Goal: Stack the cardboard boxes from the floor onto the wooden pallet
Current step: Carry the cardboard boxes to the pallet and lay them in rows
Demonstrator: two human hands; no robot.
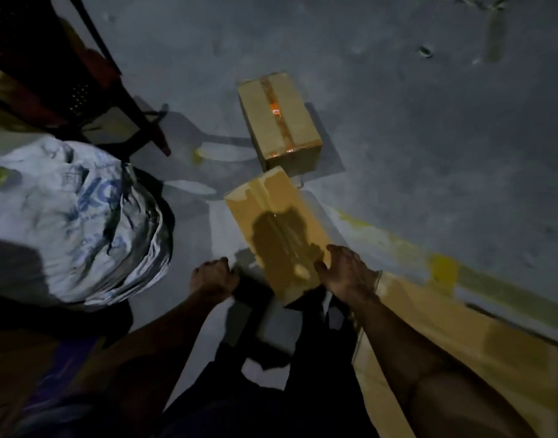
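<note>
Two boxes (279, 121) (277, 229) on grey concrete floor (429, 137), dim rm.

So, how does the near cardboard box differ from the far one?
The near box is gripped at its near end by the right hand; the far box rests untouched on the floor. The near box carries a dark shadow; the far box's tape shows an orange glint. Both are brown, taped along the top.

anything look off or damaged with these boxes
No damage shows. The nearer brown cardboard box is tilted, its near end raised: right hand on its near right corner, left hand curled at its left side. The farther taped cardboard box sits flat on the grey floor.
</note>
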